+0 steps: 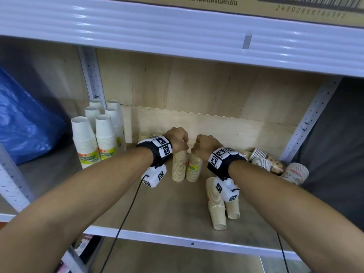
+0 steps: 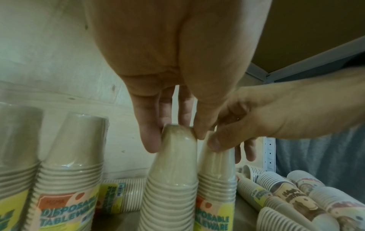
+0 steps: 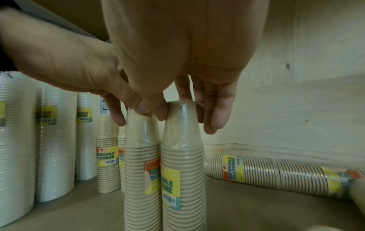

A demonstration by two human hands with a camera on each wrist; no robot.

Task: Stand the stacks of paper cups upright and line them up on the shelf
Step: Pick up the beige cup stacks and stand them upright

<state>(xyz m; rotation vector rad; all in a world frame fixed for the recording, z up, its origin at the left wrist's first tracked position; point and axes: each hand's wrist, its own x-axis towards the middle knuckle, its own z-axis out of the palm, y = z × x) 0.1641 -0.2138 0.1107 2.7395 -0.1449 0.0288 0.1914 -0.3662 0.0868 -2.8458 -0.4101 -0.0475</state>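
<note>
Two beige paper-cup stacks stand upright side by side in the middle of the shelf [image 1: 157, 209]. My left hand [image 1: 178, 138] grips the top of the left stack [image 1: 179, 166] from above, thumb and fingers [image 2: 150, 140] round its top cup [image 2: 173, 156]. My right hand [image 1: 204, 145] grips the top of the right stack [image 1: 194, 168] the same way; the right wrist view shows its fingers [image 3: 213, 121] curled round that stack [image 3: 183, 156]. The two stacks touch. Two more beige stacks [image 1: 216, 205] lie flat near the front right.
Several tall white cup stacks [image 1: 86, 142] stand upright at the left. Shorter beige stacks [image 3: 107, 156] stand behind them. Patterned cup stacks [image 1: 275, 164] lie piled at the right end, and one beige stack [image 3: 276, 171] lies along the back wall. A blue bag [image 1: 23, 119] fills the neighbouring bay.
</note>
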